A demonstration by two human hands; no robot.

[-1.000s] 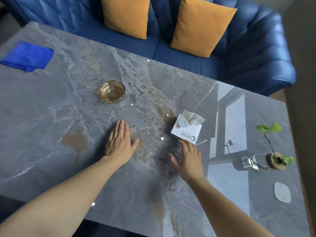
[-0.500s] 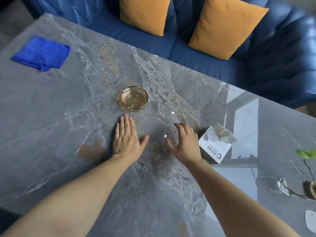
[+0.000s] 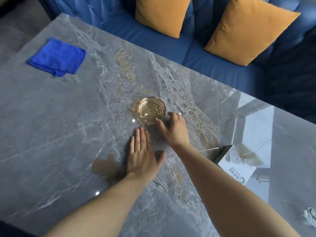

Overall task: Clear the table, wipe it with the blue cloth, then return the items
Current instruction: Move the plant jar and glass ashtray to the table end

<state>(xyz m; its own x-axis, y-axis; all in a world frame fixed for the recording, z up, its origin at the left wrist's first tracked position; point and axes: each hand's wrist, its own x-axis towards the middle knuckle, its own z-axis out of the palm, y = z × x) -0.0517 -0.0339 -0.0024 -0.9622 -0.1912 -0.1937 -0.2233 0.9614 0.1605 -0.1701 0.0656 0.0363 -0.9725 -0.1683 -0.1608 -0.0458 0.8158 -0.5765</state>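
Head | left hand (image 3: 142, 159) flat | right hand (image 3: 176, 132) released, touching 1 ashtray (image 3: 151, 110) | 1 blue cloth (image 3: 57, 57)

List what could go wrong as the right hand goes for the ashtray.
1. The right hand reaches the glass ashtray only at its near rim; smooth glass may slip and knock the stone table.
2. The brown spill lies right beside the flat left hand; the wrist could smear it.
3. The right forearm passes close to the tissue pack and might nudge it.

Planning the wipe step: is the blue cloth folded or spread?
Folded: the cloth lies flat, with stacked layers showing at its near corner.
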